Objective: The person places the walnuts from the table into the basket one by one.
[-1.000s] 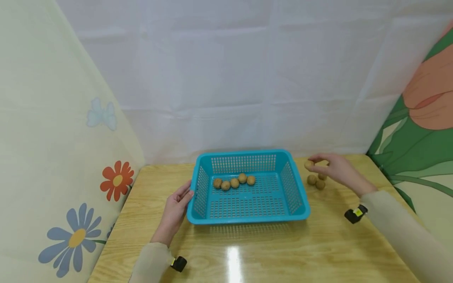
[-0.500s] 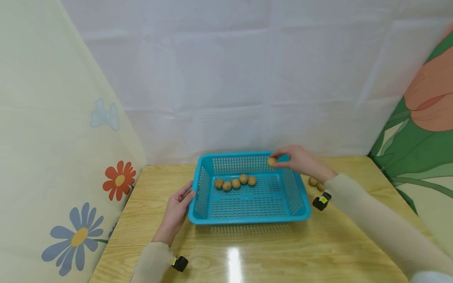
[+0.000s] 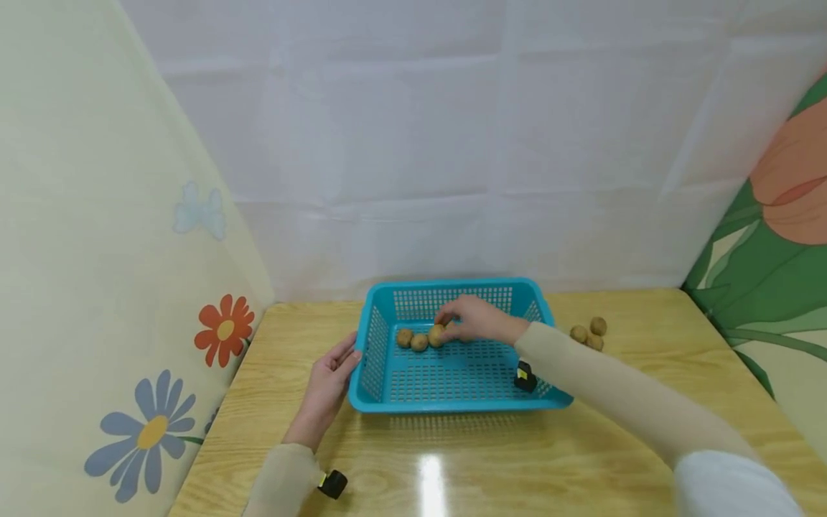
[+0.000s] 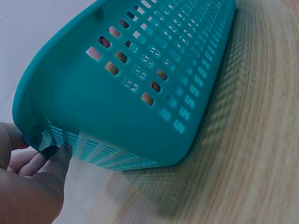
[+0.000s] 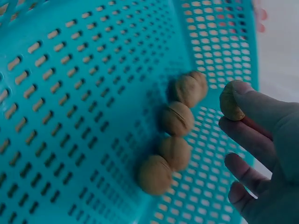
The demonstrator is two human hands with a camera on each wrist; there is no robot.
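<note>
A blue plastic basket with perforated walls stands on the table. My left hand grips its left rim; in the left wrist view, the fingers press against the outer wall below the rim. Over the inside of the basket, my right hand pinches a walnut between thumb and fingertips. Several walnuts lie in an uneven row on the basket floor, close to one wall in the right wrist view. From the head, the right hand partly covers that row.
Right of the basket, a few more walnuts lie on the wooden table, near the right sleeve. A white cloth backdrop rises behind the table. Flower-printed panels flank it at the sides.
My right hand has carried the walnut left from beside the basket, over its right side, and down toward the row inside. My left hand has stayed on the rim.
</note>
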